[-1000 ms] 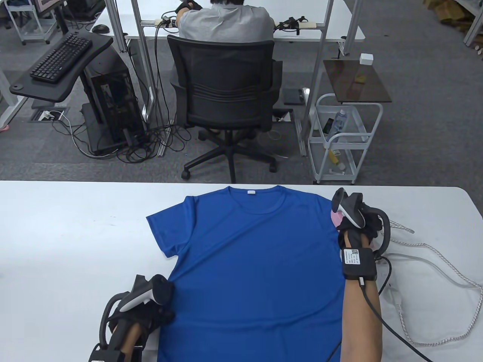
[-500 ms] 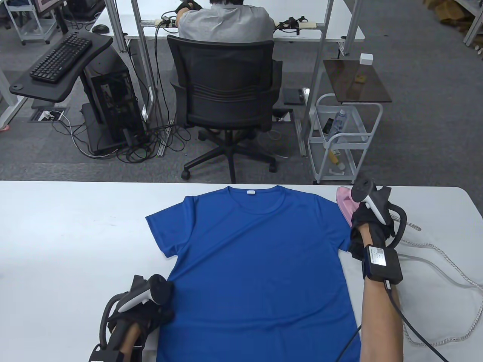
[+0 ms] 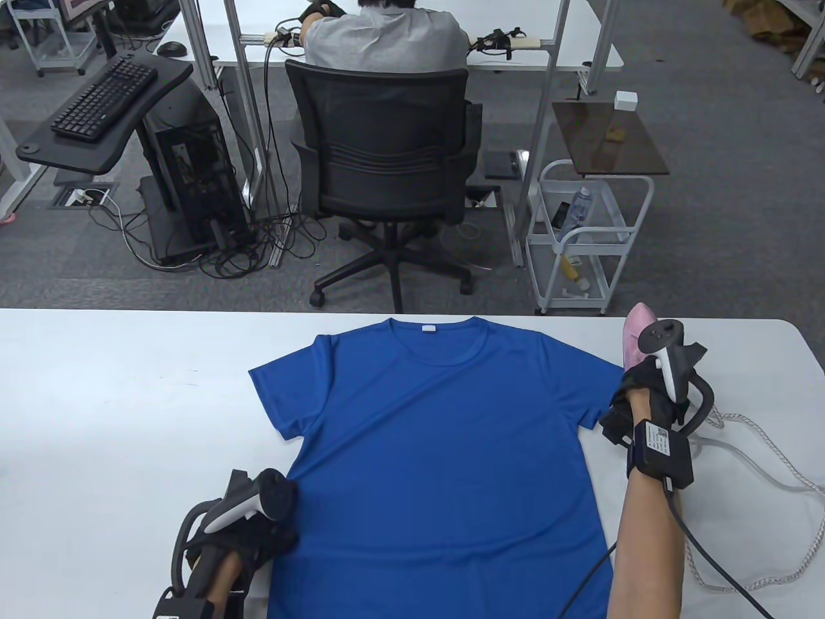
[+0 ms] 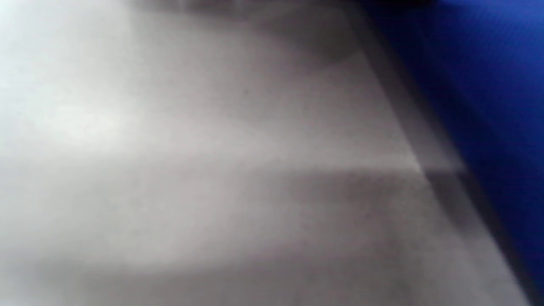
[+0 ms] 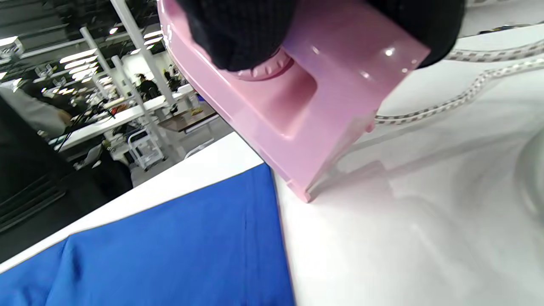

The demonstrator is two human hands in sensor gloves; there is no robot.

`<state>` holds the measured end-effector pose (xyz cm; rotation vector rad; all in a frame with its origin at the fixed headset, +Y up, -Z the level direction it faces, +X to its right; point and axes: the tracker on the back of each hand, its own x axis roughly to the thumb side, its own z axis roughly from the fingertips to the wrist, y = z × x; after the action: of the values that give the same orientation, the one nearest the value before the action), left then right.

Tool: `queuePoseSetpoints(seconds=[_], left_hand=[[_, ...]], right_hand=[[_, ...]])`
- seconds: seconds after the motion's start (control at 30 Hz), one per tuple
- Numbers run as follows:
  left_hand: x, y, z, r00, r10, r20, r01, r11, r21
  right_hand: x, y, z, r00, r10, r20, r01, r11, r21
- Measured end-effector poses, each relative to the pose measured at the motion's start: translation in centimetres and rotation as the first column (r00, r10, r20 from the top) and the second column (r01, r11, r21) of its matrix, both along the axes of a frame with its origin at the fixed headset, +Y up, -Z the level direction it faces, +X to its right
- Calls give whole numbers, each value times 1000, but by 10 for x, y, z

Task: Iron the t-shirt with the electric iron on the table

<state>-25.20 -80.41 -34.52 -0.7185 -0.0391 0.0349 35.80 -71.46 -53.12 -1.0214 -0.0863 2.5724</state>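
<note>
In the table view, a white cart is seen on the floor past the table, and a bottle and some small things are kept on its shelves. A blue t-shirt is laid flat on the white table, with its neck at the far side. A pink iron is held up just past the shirt's right sleeve by the right hand, whose fingers are wrapped round it. A white cord is looped on the table beside it. The left hand is rested at the shirt's near left edge; how its fingers lie cannot be told. A black chair with a seated person is seen behind. In the left wrist view, only the blurry table and a strip of blue shirt are shown. In the right wrist view, the iron is gripped by black gloved fingers, tipped up with its back corner down by the shirt's edge.
</note>
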Motion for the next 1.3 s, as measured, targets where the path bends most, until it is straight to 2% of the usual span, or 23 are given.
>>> queuePoseSetpoints(seconds=[0.27,0.43,0.53,0.73,1.0,1.3], left_hand=[[1,1,-1,1000,-3,6,3,1000,-6],[2,1,-2,1000,2,8,-2,1000,-10],[2,1,-2,1000,1,8,-1,1000,-9],[2,0,-2,1000,11,6,-11,1000,-3],[2,0,-2,1000,20,3,-20,1000,2],[1,-1,0,999,37,-3,-37,999,12]], right_hand=[[25,-19,4,981,-135,140,115,983,147],[27,-21,8,978,-137,160,117,985,126],[25,-24,17,973,-155,169,129,980,151],[21,-33,43,949,-245,198,215,963,160],[11,-18,65,968,-187,167,159,973,168],[3,10,84,992,-63,108,54,995,89]])
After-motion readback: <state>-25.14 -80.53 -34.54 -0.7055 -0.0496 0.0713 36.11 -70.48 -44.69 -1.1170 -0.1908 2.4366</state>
